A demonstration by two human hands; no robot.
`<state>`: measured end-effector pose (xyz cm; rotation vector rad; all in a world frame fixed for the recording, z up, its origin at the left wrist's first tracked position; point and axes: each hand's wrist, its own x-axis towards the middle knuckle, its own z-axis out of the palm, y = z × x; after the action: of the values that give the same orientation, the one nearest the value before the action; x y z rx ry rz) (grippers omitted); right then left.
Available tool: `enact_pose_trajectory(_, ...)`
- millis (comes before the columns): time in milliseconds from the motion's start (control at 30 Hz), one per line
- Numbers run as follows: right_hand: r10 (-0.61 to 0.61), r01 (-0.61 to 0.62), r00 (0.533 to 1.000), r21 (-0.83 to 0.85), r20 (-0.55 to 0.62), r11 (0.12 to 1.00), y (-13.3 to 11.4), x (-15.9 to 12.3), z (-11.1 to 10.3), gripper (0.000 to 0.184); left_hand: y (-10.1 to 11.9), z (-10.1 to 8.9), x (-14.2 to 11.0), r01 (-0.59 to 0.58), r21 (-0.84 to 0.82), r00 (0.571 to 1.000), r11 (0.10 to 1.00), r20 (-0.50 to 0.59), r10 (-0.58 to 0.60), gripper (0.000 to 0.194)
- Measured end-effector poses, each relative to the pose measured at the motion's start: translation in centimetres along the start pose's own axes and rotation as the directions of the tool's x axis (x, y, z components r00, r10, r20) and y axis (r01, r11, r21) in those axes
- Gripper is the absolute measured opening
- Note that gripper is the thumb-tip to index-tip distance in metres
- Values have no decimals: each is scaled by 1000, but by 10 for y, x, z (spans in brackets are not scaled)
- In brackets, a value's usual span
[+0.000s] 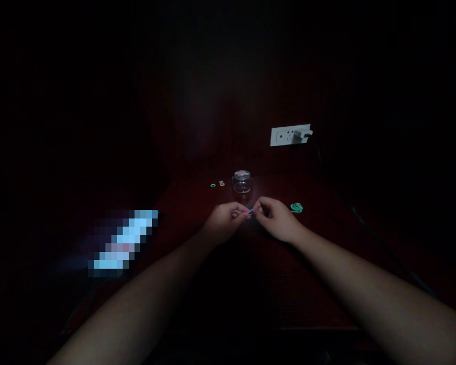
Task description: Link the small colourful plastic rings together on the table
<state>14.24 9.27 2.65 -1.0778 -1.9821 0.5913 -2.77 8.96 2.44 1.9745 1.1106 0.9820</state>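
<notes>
Over the dark red tabletop, my left hand (228,218) and my right hand (271,215) meet fingertip to fingertip. Between them is a small purplish band (250,212), pinched by both hands; its exact shape is too small and dim to make out. Just beyond the hands stands a small clear glass jar (242,183) with a patterned lid on top. A green coiled bundle (296,207), like cord or looped bands, lies beside my right hand. Left of the jar are a small green ring (213,185) and a yellow ring (222,184) with something pale purple touching it.
A lit screen (127,243), blurred into blocks, glows at the left. On the back panel is a white wall socket (291,135) with a plug in it. A dark cable (380,241) runs down the right side. The surroundings are very dark.
</notes>
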Motion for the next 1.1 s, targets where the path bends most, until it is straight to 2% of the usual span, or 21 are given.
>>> enact_pose_trajectory(500,21,-21,1000,26,10,999,-2,-1,0,10,1,0,0,9,-42,1000,999,4,-9,20)
enact_pose_trajectory(1100,9,-10,999,38,39,999,1,-1,2,14,1,1,-1,-4,1,1000,1000,-7,4,24)
